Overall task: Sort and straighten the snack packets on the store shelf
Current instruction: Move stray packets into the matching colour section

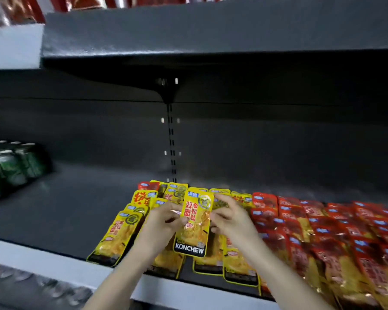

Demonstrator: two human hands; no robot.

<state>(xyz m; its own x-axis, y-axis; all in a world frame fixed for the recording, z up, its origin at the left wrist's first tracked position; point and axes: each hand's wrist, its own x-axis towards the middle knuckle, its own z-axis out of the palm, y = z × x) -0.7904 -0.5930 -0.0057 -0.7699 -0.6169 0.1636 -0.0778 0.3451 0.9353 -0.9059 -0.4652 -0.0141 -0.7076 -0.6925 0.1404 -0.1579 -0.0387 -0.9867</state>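
Observation:
I hold a yellow snack packet (194, 222) upright above the dark shelf (61, 211), its label facing me. My left hand (164, 222) pinches its left edge and my right hand (227, 217) pinches its right edge. Under and behind it lie several yellow packets (115, 238), overlapping and partly askew, some hidden by my hands. To the right, red packets (336, 229) lie in overlapping rows up to the frame's edge.
Green cans (11, 164) stand at the shelf's far left. The shelf's white front edge (43, 262) runs across below my forearms. Another dark shelf (188, 34) hangs overhead, with red packets on it. An open stretch of shelf lies between the cans and the yellow packets.

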